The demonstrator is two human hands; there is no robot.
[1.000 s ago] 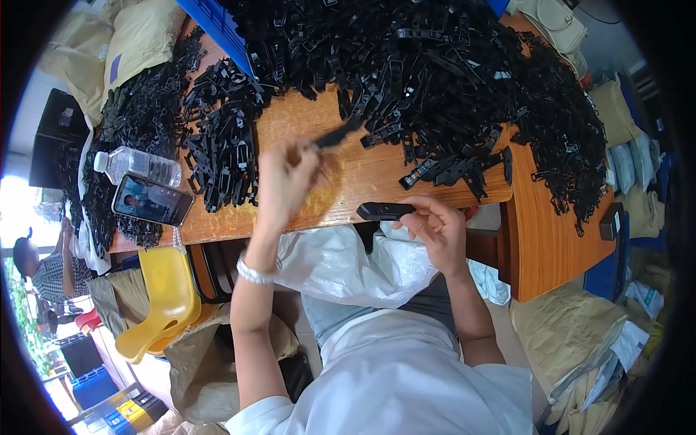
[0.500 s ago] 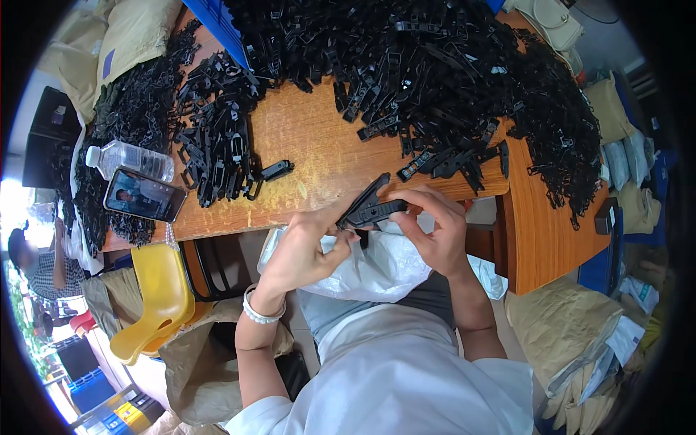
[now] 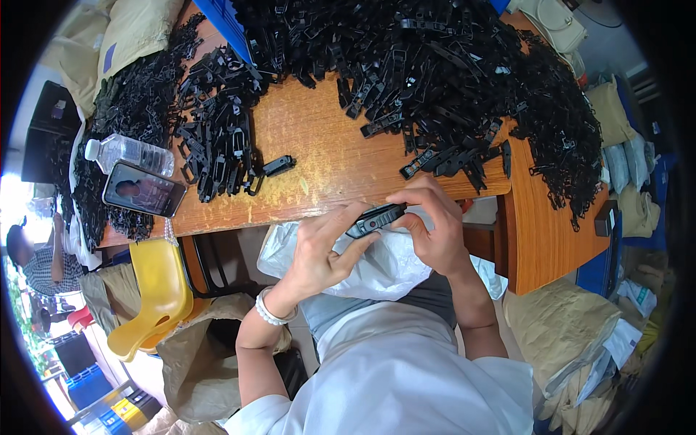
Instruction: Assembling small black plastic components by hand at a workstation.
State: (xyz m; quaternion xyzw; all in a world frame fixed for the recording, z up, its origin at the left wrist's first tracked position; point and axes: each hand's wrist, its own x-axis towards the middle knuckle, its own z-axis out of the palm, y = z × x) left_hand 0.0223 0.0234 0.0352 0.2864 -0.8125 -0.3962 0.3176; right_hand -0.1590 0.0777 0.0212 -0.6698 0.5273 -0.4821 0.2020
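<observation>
Between my two hands, just off the front edge of the wooden table (image 3: pixel 304 145), is a black elongated plastic part (image 3: pixel 376 222) with a small reddish dot on its side. My left hand (image 3: pixel 324 246) pinches its left end between thumb and fingers. At the other end, the thumb and forefinger of my right hand (image 3: pixel 433 230) close on it. Under the hands a white plastic bag (image 3: pixel 384 272) lies over my lap. A single black plastic piece (image 3: pixel 278 166) lies apart on the table, close to a smaller heap of black parts (image 3: pixel 221 138).
A large heap of black plastic parts (image 3: pixel 435 72) covers the far side, beside a blue bin (image 3: pixel 225 29). At left lie a clear bottle (image 3: pixel 134 154) and a phone (image 3: pixel 143 190). A yellow chair (image 3: pixel 154 290) and an open paper sack (image 3: pixel 199 362) stand left; another paper sack (image 3: pixel 558 326) is at right.
The black part was spread in a V, with one long piece tilted up; now its pieces lie together as one compact body. My left hand has shifted slightly right.
</observation>
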